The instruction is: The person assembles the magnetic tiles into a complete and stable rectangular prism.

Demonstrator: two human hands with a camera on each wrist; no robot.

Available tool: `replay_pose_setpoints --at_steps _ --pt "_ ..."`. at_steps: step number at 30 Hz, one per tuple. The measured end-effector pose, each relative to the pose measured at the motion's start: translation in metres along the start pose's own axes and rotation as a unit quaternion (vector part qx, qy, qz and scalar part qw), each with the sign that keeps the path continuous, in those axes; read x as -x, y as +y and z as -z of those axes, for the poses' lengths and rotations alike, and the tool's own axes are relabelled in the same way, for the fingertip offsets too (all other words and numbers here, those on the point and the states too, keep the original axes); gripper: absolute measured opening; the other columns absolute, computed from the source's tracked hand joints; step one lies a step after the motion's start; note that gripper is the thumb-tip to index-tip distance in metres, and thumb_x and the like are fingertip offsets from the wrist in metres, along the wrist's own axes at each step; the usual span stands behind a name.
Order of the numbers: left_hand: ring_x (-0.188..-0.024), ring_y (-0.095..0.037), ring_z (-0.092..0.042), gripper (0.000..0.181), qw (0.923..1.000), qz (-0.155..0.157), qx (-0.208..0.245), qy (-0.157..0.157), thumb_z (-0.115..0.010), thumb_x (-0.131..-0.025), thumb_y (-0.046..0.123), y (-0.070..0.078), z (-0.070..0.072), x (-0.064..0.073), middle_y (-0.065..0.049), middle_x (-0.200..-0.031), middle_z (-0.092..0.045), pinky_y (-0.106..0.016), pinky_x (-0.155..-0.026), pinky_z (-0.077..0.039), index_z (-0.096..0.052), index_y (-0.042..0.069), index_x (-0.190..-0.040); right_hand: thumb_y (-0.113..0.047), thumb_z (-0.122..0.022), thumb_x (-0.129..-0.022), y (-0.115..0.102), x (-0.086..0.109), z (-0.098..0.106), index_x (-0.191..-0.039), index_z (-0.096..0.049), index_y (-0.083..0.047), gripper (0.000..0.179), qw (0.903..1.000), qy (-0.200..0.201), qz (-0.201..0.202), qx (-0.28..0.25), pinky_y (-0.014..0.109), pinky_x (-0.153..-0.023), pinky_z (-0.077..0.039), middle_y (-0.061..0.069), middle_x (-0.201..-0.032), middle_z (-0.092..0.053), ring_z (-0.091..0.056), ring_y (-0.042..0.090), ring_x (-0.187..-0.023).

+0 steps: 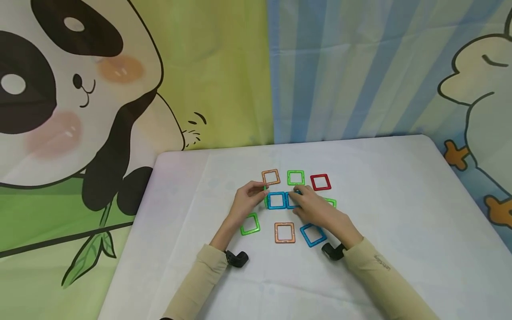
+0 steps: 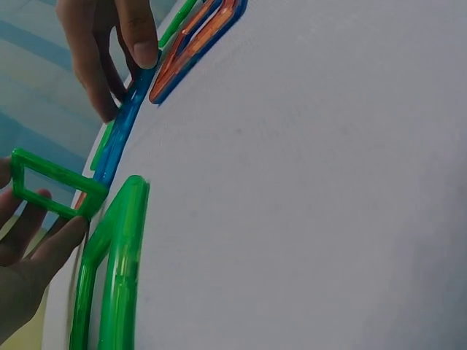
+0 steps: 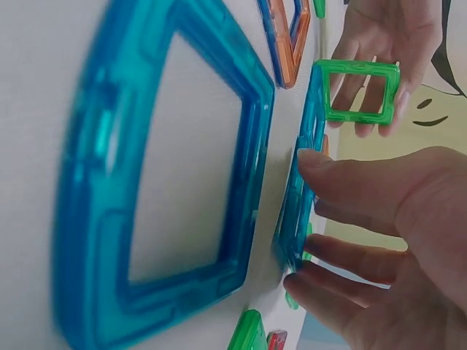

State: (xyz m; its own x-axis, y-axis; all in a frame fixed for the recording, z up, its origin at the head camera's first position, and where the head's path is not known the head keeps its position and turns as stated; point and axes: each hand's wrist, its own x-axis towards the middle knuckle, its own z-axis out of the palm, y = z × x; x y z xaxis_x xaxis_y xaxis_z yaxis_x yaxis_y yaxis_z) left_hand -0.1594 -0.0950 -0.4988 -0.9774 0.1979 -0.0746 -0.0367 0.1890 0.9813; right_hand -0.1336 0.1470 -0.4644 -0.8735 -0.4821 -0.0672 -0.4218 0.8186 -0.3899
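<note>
Two blue square frame tiles lie edge to edge on the white table, the left one (image 1: 270, 201) and the right one (image 1: 293, 207). My left hand (image 1: 248, 198) pinches a green square frame tile (image 3: 391, 95), which stands upright at the outer edge of the left blue tile. My right hand (image 1: 316, 208) holds the right blue tile between thumb and fingers, covering part of it. In the right wrist view, the right thumb (image 3: 321, 169) touches the blue tile's near edge.
Around them lie an orange tile (image 1: 271, 170), a green tile (image 1: 296, 171) and a red tile (image 1: 313, 183) behind. Another green tile (image 1: 333, 201) is partly hidden at right. In front are green (image 1: 251, 232), orange (image 1: 285, 241) and blue (image 1: 318, 242) tiles. Printed curtains hang behind the table.
</note>
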Motion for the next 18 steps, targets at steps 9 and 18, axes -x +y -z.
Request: replay_pose_setpoints --at_steps 9,18 --pt "-0.123 -0.022 -0.065 0.032 1.0000 0.006 -0.004 0.004 -0.071 -0.099 0.020 0.003 -0.001 0.001 -0.004 -0.127 -0.071 -0.040 -0.105 -0.053 -0.068 0.006 -0.128 -0.019 -0.076 -0.094 -0.007 0.013 -0.001 -0.143 -0.059 -0.003 0.054 0.9996 0.025 0.013 -0.005 0.054 -0.105 -0.051 0.023 -0.153 -0.047 -0.046 0.041 -0.141" --pt "-0.122 -0.023 -0.065 0.031 0.9999 0.000 -0.012 0.008 -0.072 -0.098 0.019 0.005 -0.003 0.001 -0.006 -0.125 -0.071 -0.040 -0.104 -0.053 -0.069 0.006 -0.126 -0.023 -0.079 -0.092 -0.023 0.029 -0.004 -0.138 -0.062 -0.001 0.053 0.9977 0.031 0.055 -0.026 0.049 -0.102 -0.054 0.021 -0.144 -0.056 -0.056 0.036 -0.131"
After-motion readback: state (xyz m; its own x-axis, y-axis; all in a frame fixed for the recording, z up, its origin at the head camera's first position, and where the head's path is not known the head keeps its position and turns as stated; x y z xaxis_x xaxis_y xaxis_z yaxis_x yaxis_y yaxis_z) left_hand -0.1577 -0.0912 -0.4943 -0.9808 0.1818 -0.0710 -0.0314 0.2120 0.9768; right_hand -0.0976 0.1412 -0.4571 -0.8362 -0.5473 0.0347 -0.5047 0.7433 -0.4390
